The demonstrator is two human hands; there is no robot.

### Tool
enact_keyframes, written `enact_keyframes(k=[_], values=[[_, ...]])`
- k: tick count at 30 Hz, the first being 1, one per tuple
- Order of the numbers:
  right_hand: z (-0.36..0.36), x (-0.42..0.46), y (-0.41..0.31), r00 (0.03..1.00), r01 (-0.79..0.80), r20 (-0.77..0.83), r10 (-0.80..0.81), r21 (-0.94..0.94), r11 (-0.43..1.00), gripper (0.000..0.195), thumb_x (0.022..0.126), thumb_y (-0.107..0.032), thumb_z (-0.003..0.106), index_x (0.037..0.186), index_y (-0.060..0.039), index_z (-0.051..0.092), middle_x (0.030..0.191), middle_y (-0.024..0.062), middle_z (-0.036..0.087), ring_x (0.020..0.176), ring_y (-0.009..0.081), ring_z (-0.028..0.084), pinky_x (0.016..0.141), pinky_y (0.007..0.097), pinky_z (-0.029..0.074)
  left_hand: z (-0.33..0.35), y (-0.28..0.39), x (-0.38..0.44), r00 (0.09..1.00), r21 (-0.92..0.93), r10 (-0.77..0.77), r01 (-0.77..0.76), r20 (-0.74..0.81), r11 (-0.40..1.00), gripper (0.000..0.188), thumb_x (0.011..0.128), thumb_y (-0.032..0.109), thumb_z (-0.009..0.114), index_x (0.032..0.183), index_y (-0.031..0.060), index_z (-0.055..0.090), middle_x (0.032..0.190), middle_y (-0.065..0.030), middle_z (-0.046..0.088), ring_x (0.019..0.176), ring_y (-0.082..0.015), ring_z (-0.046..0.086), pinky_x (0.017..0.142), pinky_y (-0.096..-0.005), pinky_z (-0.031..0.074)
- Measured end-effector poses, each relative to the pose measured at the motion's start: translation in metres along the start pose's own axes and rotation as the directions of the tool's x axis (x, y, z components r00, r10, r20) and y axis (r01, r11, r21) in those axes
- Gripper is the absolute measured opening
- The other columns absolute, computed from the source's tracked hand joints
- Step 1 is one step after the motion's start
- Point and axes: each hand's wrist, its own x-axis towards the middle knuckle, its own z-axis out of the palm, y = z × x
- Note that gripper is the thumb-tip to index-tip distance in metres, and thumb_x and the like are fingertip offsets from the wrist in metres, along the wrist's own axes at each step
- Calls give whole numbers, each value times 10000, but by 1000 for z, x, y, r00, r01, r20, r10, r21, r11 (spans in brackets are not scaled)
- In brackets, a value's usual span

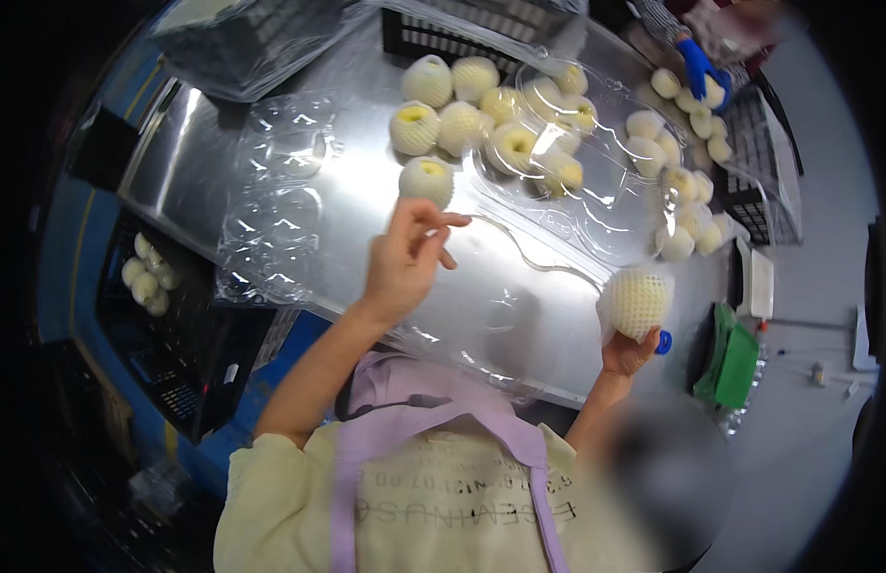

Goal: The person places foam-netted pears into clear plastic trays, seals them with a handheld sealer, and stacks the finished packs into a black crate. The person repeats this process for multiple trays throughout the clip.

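My left hand (pixel 407 261) is over the steel table (pixel 357 265), fingers bent and apart, with nothing seen in it. Just beyond its fingers stands a pale yellow fruit in a white foam net (pixel 426 180); whether they touch I cannot tell. On the right, my right hand (pixel 629 354) holds another foam-netted fruit (pixel 637 302) from below. Several netted fruits (pixel 461 129) are grouped at the table's far middle. A clear plastic fruit tray (pixel 600 229) lies across part of that group and extends right. Another clear moulded tray (pixel 274 193) lies at the left.
Film-lined crates (pixel 450 43) border the far side. A black crate (pixel 192 358) with bagged fruits (pixel 149 276) is at lower left. More netted fruits (pixel 693 215) lie right. A co-worker's blue-gloved hand (pixel 697 68) touches fruit at far right. A green container (pixel 733 358) stands beyond the right edge.
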Motion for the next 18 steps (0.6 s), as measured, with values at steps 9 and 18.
enact_keyframes(k=[9,18], values=[[-57,-61,-13,987,-64,-155,43,-136,989,857,706,-445,729,1392,-113,337,1360,126,427,1218,309,463,978,477,446,51,-130,-21,923,666,-370,212,103,715,392,833,130,602,1166,65,405,1164,-181,575,1008,-350,569,785,-441,472],[47,-66,28,835,-546,30,549,-63,835,674,887,-429,547,1390,-46,312,1328,134,456,1158,269,510,899,427,481,96,-28,-45,766,241,72,-289,639,926,909,657,219,794,1405,94,293,1402,-180,337,1315,-351,306,1065,-438,325]])
